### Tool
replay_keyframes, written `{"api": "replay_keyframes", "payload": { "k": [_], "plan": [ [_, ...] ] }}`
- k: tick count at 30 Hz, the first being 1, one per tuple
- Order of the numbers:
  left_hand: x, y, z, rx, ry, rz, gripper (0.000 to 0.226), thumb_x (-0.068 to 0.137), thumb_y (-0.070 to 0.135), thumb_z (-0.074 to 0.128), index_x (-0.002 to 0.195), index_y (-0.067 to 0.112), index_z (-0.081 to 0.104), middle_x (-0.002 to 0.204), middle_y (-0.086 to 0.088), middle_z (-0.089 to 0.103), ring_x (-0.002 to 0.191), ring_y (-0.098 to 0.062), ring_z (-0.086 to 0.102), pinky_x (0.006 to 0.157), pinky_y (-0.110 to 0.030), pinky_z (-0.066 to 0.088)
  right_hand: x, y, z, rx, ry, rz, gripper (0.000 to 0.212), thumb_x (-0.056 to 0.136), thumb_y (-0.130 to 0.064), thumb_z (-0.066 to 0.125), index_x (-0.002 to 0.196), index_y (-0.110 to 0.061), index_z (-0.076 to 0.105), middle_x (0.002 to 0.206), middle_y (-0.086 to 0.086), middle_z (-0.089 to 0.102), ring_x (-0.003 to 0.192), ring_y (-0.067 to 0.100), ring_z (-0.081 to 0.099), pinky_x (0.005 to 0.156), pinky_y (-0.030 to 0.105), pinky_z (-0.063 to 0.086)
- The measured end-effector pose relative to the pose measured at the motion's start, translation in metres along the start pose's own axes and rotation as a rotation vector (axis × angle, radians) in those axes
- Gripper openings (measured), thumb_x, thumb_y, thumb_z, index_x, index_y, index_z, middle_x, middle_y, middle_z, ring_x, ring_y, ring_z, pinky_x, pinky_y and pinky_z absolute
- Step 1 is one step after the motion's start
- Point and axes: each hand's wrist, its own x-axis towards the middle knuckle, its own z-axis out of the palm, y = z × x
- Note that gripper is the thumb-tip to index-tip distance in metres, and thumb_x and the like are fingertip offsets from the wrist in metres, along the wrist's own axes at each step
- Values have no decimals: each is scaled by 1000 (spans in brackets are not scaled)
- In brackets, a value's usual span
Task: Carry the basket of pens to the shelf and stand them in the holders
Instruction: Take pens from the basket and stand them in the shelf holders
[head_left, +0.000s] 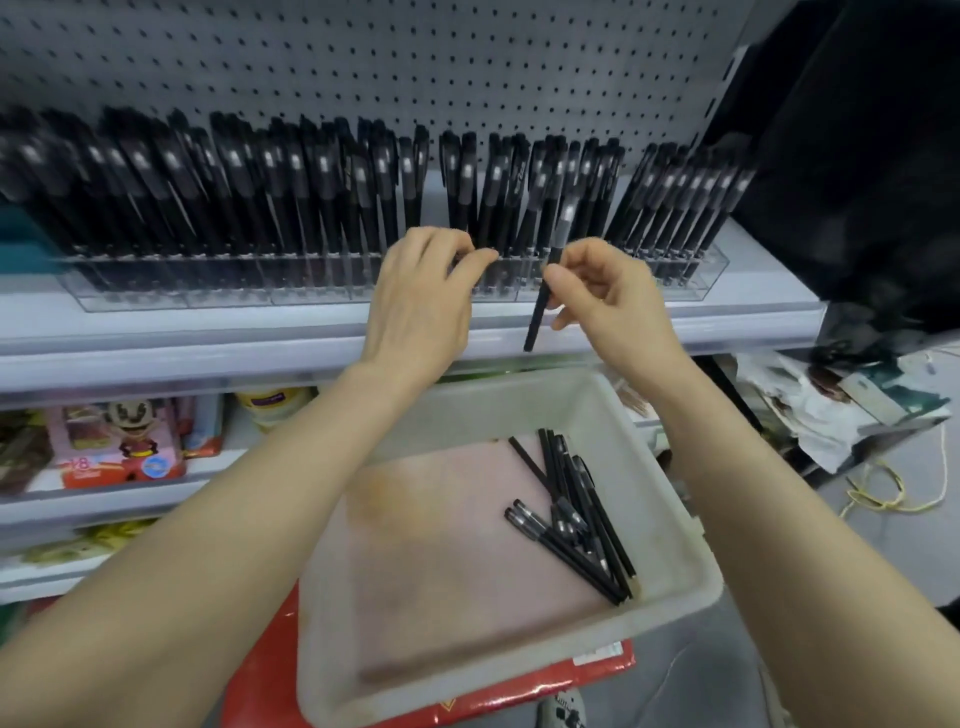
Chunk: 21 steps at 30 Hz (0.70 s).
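Observation:
A white plastic basket sits low in front of me with several black pens lying loose at its right side. Above it, clear plastic holders on the grey shelf stand packed with upright black pens. My right hand pinches one black pen near its middle, upright and slightly tilted, just in front of the holders. My left hand reaches to the holder's front edge, its fingers curled at the standing pens; what they touch is hidden.
Pegboard backs the shelf. A lower shelf at left carries boxed toys. A red package lies under the basket. Dark cloth hangs at right, with cluttered papers and a yellow cord below.

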Motion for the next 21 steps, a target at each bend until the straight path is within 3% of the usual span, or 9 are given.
{"api": "replay_keyframes", "payload": {
  "k": [5,9,15,21],
  "plan": [
    [9,9,2,-17,-46,81,43,85,-5,56,127,1,60,118,-15,59,109,-31,46,91,-40,45,25,-18,-8,4,247,-112,4,96,-18,59,93,-19,57,76,3,63,71,27,66,61,35,58],
    [11,11,7,23,-67,37,44,84,-2,61,127,3,61,118,-14,60,106,-32,49,89,-43,44,43,-24,-11,-95,341,-155,5,94,-24,59,92,-21,56,78,-3,64,73,21,66,67,41,58],
    [10,10,9,-3,-61,19,45,83,-2,61,127,5,62,116,-12,60,100,-32,49,86,-45,47,59,-14,-2,-165,318,-144,14,94,-26,58,97,-13,61,80,-1,68,71,20,67,70,47,56],
    [8,7,12,-72,-32,14,44,84,-5,60,126,6,62,113,-11,60,98,-31,45,84,-45,46,57,3,10,-369,190,-87,14,94,-25,62,97,-11,65,76,-6,66,73,16,65,79,42,55]
  ]
}}
